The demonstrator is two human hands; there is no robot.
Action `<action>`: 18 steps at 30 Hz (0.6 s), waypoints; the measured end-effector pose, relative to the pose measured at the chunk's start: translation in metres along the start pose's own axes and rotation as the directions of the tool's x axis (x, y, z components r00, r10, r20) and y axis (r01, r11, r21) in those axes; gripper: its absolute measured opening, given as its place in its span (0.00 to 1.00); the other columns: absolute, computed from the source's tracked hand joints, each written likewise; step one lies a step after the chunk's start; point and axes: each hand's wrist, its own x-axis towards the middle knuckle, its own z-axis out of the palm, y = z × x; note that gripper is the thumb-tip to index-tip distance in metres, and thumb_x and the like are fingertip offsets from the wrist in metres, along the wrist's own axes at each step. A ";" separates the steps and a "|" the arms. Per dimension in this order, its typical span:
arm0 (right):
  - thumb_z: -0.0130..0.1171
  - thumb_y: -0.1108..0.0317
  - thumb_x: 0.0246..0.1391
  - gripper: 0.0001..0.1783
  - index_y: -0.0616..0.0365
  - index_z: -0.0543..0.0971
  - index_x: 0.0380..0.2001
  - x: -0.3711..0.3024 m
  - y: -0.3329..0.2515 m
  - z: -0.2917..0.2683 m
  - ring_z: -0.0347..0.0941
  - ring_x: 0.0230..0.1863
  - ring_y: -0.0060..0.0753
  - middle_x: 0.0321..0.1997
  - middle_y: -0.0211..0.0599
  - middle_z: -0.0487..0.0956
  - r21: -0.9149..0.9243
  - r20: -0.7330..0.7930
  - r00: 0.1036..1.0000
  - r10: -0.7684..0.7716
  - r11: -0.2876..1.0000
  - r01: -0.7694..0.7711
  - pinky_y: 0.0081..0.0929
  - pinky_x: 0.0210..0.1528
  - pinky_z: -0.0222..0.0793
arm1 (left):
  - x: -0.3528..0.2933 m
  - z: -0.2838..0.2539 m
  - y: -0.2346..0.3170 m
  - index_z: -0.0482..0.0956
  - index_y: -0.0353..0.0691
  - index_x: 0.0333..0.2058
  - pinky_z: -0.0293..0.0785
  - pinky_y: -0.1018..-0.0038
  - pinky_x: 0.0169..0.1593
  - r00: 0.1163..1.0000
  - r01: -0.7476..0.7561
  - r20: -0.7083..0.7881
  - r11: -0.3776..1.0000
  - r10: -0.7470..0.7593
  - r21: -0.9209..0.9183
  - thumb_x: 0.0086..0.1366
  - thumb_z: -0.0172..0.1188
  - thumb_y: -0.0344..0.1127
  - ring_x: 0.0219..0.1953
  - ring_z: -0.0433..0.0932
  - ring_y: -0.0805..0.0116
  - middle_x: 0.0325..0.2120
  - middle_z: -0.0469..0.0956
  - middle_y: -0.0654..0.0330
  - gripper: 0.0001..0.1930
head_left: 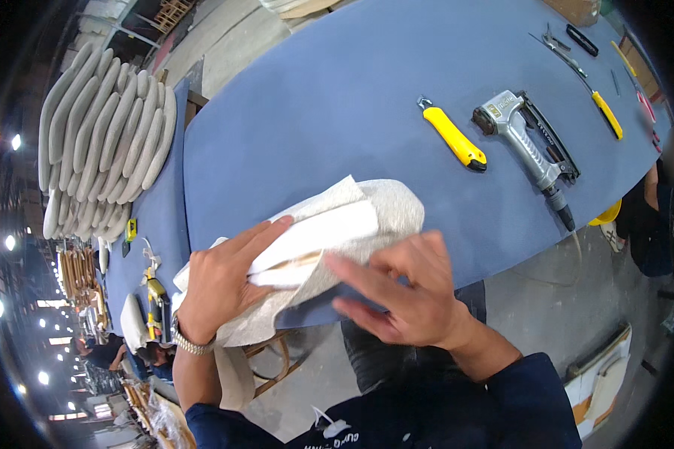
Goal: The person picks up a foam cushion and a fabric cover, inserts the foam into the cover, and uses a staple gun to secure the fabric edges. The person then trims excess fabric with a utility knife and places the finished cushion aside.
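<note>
A partly covered padded piece lies near the front edge of the blue worktable, wrapped in light grey-beige fabric (398,203). Between the fabric's parted edges show white padding (326,230) and a thin strip of wood-coloured board. My left hand (225,273) grips the piece at its left end, thumb and fingers on the fabric and padding. My right hand (419,292), slightly blurred, is at the near side with its fingers apart. Its index fingertip is at the fabric's loose edge; whether it presses there I cannot tell.
On the blue table (299,112) lie a yellow-handled tool (454,137), a silver staple gun (528,138) with a hose, and a yellow-handled side tool (606,114). Stacked grey padded pieces (108,127) stand at left. A person (648,217) is at far right.
</note>
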 end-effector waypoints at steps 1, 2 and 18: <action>0.72 0.65 0.50 0.24 0.49 0.82 0.53 0.009 -0.003 0.003 0.67 0.31 0.31 0.32 0.28 0.70 -0.015 0.043 0.995 0.095 0.995 -0.094 0.32 0.33 0.59 | 0.007 -0.002 -0.004 0.74 0.57 0.64 0.82 0.64 0.37 0.998 0.018 0.059 1.000 -0.017 -0.019 0.50 0.74 0.56 0.38 0.86 0.53 0.48 0.84 0.54 0.42; 0.70 0.66 0.51 0.24 0.48 0.81 0.54 0.019 -0.002 0.007 0.66 0.32 0.35 0.28 0.30 0.65 -0.092 0.027 0.992 0.125 0.988 -0.122 0.34 0.34 0.60 | 0.018 -0.006 -0.005 0.73 0.56 0.65 0.81 0.64 0.36 0.996 0.020 0.093 0.999 -0.017 -0.029 0.50 0.74 0.55 0.38 0.86 0.53 0.48 0.84 0.54 0.42; 0.69 0.60 0.49 0.30 0.62 0.70 0.51 0.096 0.010 0.001 0.78 0.37 0.54 0.36 0.47 0.78 -0.048 -0.088 0.647 0.757 0.646 -0.762 0.45 0.41 0.76 | 0.047 -0.008 0.016 0.74 0.41 0.61 0.79 0.55 0.28 0.983 0.155 0.110 0.986 -0.148 -0.061 0.64 0.62 0.60 0.24 0.84 0.48 0.21 0.83 0.48 0.35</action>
